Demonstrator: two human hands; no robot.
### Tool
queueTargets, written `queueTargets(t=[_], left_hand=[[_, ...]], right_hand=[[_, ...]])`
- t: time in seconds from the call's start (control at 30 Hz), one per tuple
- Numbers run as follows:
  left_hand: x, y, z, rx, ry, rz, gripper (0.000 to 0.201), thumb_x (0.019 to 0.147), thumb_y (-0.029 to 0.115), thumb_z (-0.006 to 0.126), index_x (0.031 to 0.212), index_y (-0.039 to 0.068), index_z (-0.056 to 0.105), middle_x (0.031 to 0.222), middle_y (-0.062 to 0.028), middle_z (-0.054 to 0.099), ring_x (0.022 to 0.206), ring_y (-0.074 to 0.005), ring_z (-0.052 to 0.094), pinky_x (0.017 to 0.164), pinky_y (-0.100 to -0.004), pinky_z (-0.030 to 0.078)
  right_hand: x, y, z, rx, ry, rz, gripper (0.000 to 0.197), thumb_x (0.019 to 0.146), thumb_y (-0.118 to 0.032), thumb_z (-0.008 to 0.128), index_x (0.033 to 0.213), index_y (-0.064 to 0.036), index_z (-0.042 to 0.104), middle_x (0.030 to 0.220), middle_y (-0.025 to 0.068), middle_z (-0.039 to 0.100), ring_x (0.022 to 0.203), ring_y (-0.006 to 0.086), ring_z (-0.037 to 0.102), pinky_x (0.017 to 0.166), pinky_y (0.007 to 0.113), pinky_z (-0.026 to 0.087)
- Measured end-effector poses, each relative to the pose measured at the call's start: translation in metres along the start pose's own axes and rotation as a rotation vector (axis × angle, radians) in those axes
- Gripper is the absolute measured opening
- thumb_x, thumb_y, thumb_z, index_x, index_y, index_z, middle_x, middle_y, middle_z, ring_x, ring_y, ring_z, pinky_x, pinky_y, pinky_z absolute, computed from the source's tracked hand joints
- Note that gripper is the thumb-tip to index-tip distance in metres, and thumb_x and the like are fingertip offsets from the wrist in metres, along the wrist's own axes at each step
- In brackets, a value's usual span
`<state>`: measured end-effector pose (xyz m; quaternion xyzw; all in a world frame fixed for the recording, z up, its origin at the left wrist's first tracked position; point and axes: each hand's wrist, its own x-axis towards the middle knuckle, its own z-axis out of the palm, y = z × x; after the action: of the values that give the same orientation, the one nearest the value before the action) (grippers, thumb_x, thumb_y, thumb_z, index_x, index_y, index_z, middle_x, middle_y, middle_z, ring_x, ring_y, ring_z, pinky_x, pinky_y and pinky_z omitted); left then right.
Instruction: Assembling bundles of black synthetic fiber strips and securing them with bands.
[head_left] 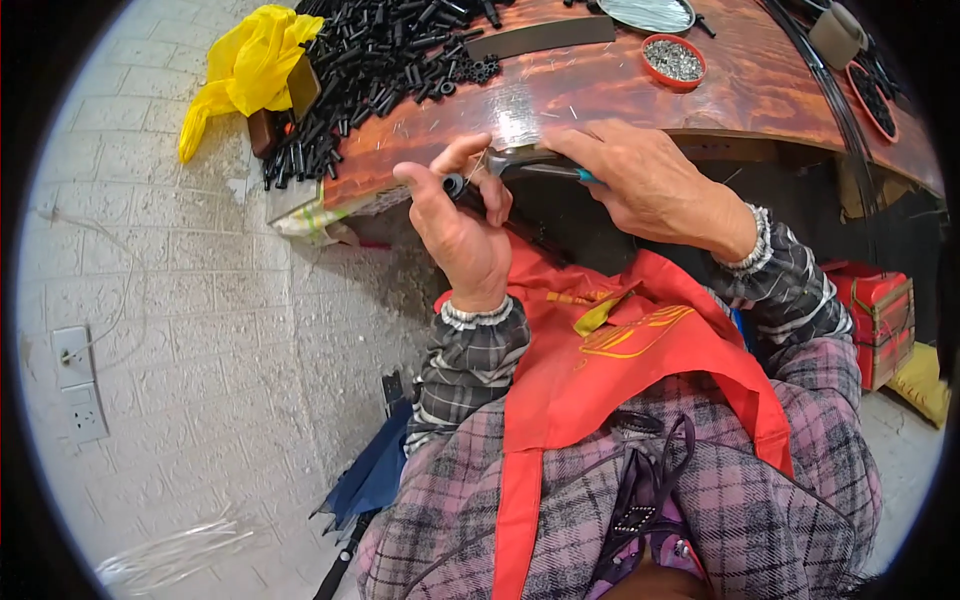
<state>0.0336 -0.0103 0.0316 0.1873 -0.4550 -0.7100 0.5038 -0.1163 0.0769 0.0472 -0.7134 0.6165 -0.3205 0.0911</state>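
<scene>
We see the left grip [458,245] curled around a black tube [456,187], thumb and fingers closed on it, its open end showing near the thumb. Just to its right, the right grip [650,185] is wrapped around a metal-headed tool [512,158] with a teal-marked handle; tool head points toward the left fingers. Whether it touches the tube we cannot quite tell, the meeting spot being small and partly hidden. Beyond both grips we note the wooden bench [620,108]: black parts [375,75] heaped beyond the left, a red-rimmed dish [678,84] of small metal pieces beyond the right. Below both, red cloth [570,400].
</scene>
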Motion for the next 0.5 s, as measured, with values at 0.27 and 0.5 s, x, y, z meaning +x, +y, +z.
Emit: queueTargets(t=[0.27, 0.5], left_hand=[[-0.003, -0.004, 0.006, 0.098, 0.114, -0.085, 0.072, 0.08, 0.062, 0.03, 0.09, -0.003, 0.06, 0.049, 0.0014, 0.041, 0.04, -0.0048, 0.033, 0.037, -0.0179, 0.025], [-0.004, -0.005, 0.003, 0.143, 0.098, -0.114, 0.077, 0.077, 0.066, 0.028, 0.088, -0.004, 0.06, 0.045, 0.002, 0.039, 0.038, -0.0055, 0.03, 0.037, -0.0178, 0.026]], right_hand=[[0.007, 0.003, 0.009, -0.221, 0.098, -0.043, 0.055, 0.064, 0.005, 0.055, 0.116, -0.0092, 0.041, 0.088, 0.0125, 0.044, 0.084, 0.0286, 0.045, 0.07, 0.035, 0.042], [0.007, 0.011, 0.006, -0.37, 0.182, -0.129, 0.047, 0.065, 0.001, 0.056, 0.11, -0.0104, 0.047, 0.082, 0.0097, 0.045, 0.079, 0.0271, 0.046, 0.061, 0.034, 0.043]])
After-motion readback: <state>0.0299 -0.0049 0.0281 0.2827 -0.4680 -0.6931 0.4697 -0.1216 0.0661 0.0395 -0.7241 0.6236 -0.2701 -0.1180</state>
